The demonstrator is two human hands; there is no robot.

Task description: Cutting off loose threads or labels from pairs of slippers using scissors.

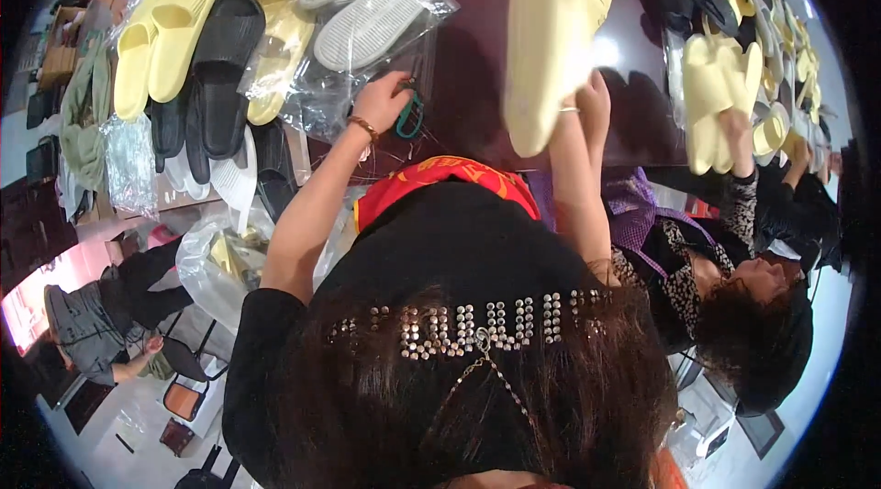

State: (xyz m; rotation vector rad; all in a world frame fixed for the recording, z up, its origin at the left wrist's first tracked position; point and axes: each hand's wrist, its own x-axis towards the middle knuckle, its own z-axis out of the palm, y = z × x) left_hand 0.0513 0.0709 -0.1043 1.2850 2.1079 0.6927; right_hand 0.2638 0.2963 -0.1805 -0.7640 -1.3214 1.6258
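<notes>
Your right hand [571,96] holds a pair of pale yellow slides [535,58] raised over the dark table [473,39], right of centre; its fingers are largely hidden, and a loose hold could drop one slide. Your left hand [381,104] lies half curled at a teal-looped tool [418,109], grip unclear; a careless sweep could snag the clear bag [319,111] just left.
</notes>
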